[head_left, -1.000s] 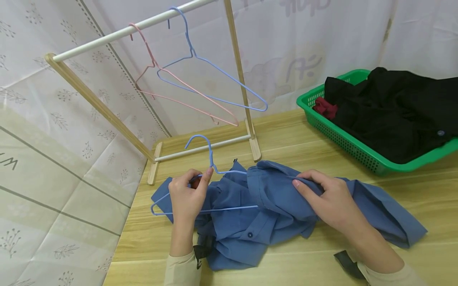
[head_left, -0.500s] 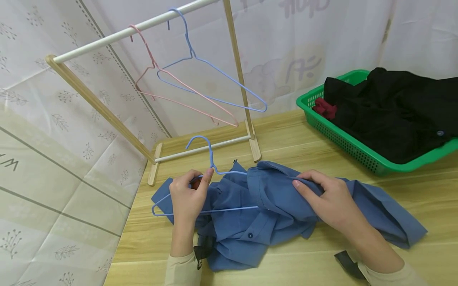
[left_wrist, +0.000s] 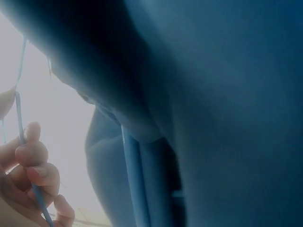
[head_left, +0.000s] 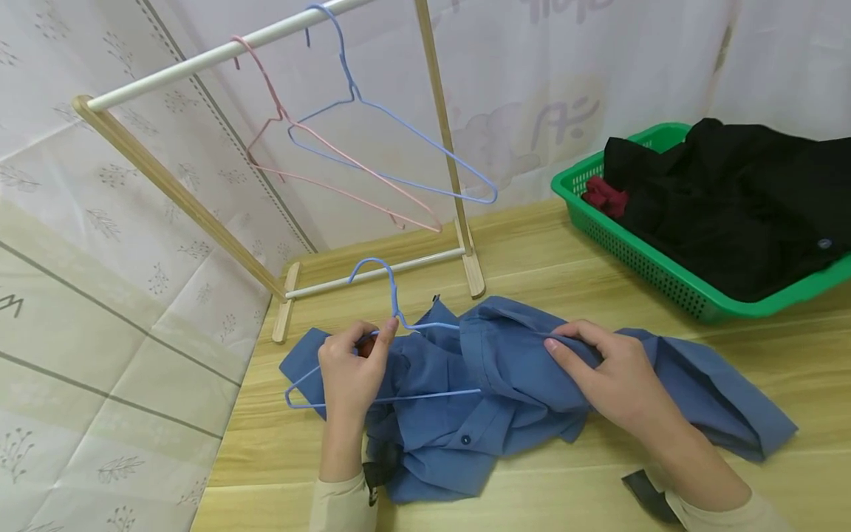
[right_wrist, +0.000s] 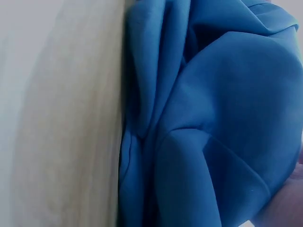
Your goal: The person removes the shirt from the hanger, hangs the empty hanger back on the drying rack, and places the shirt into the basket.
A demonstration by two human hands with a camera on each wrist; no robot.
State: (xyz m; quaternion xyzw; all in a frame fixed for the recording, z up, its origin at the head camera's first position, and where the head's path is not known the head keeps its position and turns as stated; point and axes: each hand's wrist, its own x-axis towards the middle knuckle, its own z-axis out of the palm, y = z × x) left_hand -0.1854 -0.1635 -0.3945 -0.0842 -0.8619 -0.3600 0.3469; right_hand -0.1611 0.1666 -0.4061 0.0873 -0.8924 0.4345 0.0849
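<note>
A blue shirt [head_left: 432, 428] lies bunched on the wooden table, one dark button showing on it. My left hand [head_left: 352, 369] grips a light blue wire hanger [head_left: 394, 288] just below its hook. The hanger's right end is hidden inside the shirt, while its left end sticks out over the cloth. In the left wrist view, curled fingers [left_wrist: 35, 161] wrap the thin hanger wire. My right hand [head_left: 614, 373] pinches the shirt near its collar, thumb on top. The right wrist view is mostly filled by folded blue cloth [right_wrist: 227, 99].
Behind the shirt stands a wooden rack [head_left: 179, 192] with a white top rail, holding a pink hanger [head_left: 352, 162] and another blue hanger [head_left: 412, 133]. At the back right, a green basket [head_left: 638, 255] carries black clothing [head_left: 744, 214] and a dark red cloth [head_left: 603, 198].
The hanger has shifted very slightly down and right with my left hand. The head view has tilted a little. Both hands keep their holds.
</note>
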